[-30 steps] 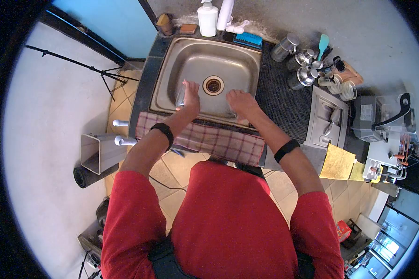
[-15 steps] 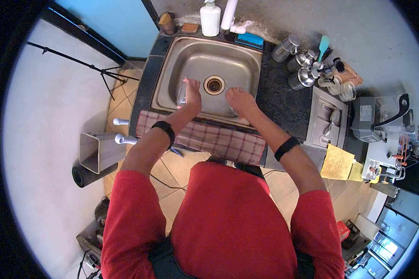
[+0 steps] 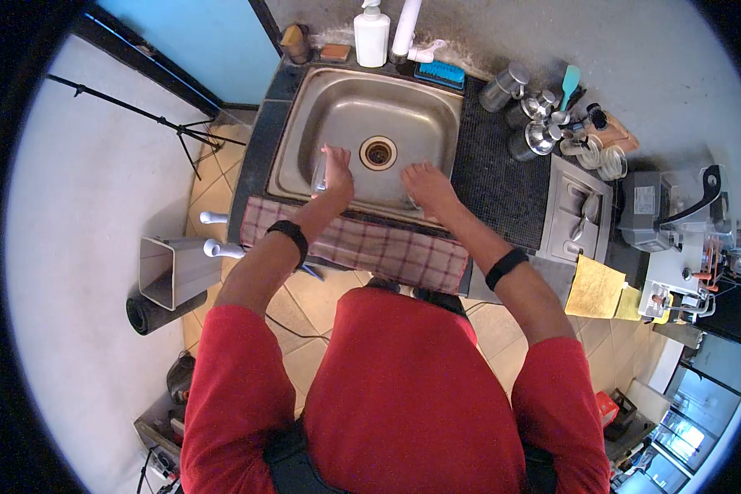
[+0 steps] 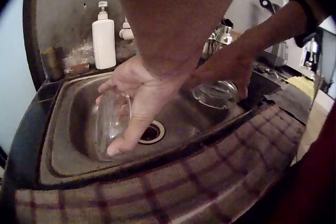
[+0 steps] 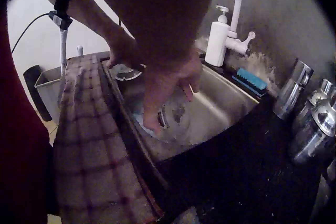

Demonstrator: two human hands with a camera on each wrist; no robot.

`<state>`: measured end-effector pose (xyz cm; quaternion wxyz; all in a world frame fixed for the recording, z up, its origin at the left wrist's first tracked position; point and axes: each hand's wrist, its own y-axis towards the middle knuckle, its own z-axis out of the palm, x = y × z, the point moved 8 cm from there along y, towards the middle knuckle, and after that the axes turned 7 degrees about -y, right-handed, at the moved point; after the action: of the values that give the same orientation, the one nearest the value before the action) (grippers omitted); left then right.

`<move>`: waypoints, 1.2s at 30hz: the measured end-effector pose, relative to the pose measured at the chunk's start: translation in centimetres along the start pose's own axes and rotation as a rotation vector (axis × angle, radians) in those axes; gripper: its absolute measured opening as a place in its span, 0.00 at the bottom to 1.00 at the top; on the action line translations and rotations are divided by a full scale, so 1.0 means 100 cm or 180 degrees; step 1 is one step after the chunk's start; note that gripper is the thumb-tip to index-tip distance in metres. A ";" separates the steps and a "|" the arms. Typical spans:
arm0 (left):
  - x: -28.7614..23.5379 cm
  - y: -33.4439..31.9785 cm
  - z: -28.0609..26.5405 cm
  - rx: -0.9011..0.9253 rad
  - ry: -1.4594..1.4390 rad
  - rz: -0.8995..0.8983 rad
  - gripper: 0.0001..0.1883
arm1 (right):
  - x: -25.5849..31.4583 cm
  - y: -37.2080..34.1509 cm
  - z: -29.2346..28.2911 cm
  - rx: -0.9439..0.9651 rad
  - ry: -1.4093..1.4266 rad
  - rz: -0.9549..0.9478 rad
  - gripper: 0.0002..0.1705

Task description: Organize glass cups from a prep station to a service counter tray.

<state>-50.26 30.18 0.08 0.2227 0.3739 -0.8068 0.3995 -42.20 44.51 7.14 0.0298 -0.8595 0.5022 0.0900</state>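
Both hands are low inside the steel sink [image 3: 420, 115], on either side of its drain [image 3: 378, 153]. My left hand [image 3: 339, 174] grips a clear, rounded glass vessel [image 4: 111, 121] tilted on its side, with the thumb along the near side and the fingers round the far side. To the right of the drain, my right hand [image 3: 428, 189] holds a second clear, round glass vessel [image 5: 178, 119], its fingers spread down over it. From the head view that vessel is mostly hidden under the hand.
A white pump bottle [image 3: 371, 37], the tap [image 3: 404, 33] and a blue brush [image 3: 440, 72] stand behind the sink. Steel shakers [image 3: 535, 138] and a steel tray [image 3: 572, 214] lie to the right. A checked cloth [image 3: 362, 247] covers the front edge.
Both hands stay in nearly the same places over the sink. The left hand and its glass vessel have turned slightly, and the right hand's fingers have shifted a little.
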 end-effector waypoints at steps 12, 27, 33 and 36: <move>0.069 -0.056 -0.039 -0.1027 -0.2935 0.0011 0.57 | -0.069 -0.053 -0.036 0.0042 0.1833 0.1515 0.60; 0.041 -0.152 -0.093 -0.2012 -0.6450 0.0267 0.57 | -0.076 -0.179 -0.039 -0.2012 0.5442 0.2809 0.50; 0.025 -0.180 -0.141 -0.1990 -0.6779 0.0227 0.58 | -0.084 -0.200 -0.060 -0.2303 0.5724 0.2151 0.50; 0.017 -0.194 -0.164 -0.1959 -0.6617 0.0144 0.58 | -0.087 -0.209 -0.071 -0.2285 0.6006 0.2060 0.52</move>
<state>-35.17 34.95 20.06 -0.4932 0.4427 -0.6730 -0.3284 -27.34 61.30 14.87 -0.6532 -0.3651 0.4710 -0.4670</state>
